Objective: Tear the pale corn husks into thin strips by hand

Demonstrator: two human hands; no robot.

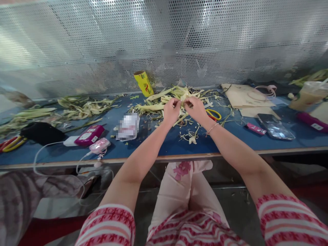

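Above a pile of pale green-yellow plant strips (153,106) that look like husks or leaves, my two hands are close together. My left hand (171,110) is closed in a pinch. Facing it, my right hand (195,108) pinches too, its fingertips a small gap from the left ones. Whatever thin piece they hold blends into the pile and cannot be made out. Scissors with yellow and red handles (214,115) lie just right of my right wrist, partly hidden. Small scraps (192,136) are scattered nearer the table's front edge.
A yellow tube (144,83) leans near the perforated metal screen (102,44). Leftward are more plant strips (84,108), a purple device (89,135) with a white cable, and a black object (43,132). Rightward lie cardboard (237,95), a phone (276,127) and a drink cup (309,95).
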